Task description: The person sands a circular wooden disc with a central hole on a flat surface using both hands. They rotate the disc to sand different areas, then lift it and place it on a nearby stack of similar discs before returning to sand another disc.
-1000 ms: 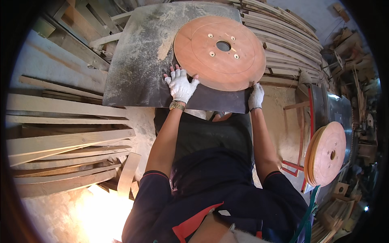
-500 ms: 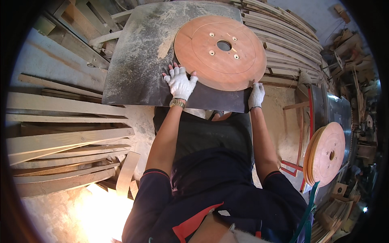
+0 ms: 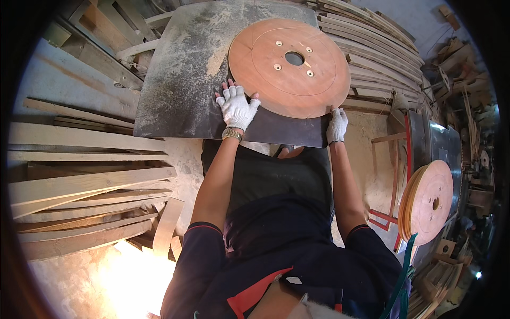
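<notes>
A large round wooden disc [image 3: 260, 80] lies on a dark, dust-covered table [image 3: 175, 101] before me. It has a centre hole, several smaller holes around that, and a drawn circle; its right side overhangs the table. My left hand [image 3: 237, 109], in a white fingerless glove, rests with fingers spread on the tabletop, the thumb side by the disc's near left rim. At the disc's near right rim, just past the table's side, my gloved right hand [image 3: 337, 126] is closed on the edge with the thumb uppermost. Its other fingers are mostly hidden.
Long boards [image 3: 85, 138] are piled at my left, and curved wooden strips [image 3: 372, 58] lie stacked beyond the table on the right. A stack of smaller discs [image 3: 429, 202] stands at the right, beside a green strap [image 3: 406, 266]. Sawdust [image 3: 215, 61] covers part of the tabletop.
The disc has shifted very slightly away from me and to the right. Both hands stay in nearly the same places, and their grips look unchanged.
</notes>
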Tool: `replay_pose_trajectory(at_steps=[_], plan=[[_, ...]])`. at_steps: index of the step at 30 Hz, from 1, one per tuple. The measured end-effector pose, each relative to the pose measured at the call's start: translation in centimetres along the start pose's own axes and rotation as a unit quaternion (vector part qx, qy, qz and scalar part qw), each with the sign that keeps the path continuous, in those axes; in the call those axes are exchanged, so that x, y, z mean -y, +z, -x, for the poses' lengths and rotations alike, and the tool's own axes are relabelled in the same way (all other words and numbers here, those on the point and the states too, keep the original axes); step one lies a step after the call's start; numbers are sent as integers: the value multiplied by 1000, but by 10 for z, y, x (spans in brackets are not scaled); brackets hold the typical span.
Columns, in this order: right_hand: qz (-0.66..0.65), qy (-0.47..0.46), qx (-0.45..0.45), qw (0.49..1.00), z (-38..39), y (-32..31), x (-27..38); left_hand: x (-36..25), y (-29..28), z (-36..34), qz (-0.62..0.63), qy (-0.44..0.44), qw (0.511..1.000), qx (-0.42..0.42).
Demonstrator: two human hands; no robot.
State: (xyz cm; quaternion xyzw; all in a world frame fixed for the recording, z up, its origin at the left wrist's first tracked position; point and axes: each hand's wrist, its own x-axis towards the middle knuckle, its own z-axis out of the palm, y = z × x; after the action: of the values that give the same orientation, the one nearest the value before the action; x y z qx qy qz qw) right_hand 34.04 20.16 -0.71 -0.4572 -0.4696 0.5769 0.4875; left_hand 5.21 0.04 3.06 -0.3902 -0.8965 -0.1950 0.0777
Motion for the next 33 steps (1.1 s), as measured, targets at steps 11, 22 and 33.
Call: replay_pose_trajectory(at_steps=[11, 22, 33], plan=[[-50, -7, -16, 999, -9, -6, -4, -9, -5, -2, 9, -3, 1000, 11], [-9, 7, -7, 1000, -3, -2, -1, 1, 4, -1, -5, 6, 1000, -7], [-21, 27, 1, 999, 1, -1, 1, 7, 6, -8, 0, 10, 1000, -1]])
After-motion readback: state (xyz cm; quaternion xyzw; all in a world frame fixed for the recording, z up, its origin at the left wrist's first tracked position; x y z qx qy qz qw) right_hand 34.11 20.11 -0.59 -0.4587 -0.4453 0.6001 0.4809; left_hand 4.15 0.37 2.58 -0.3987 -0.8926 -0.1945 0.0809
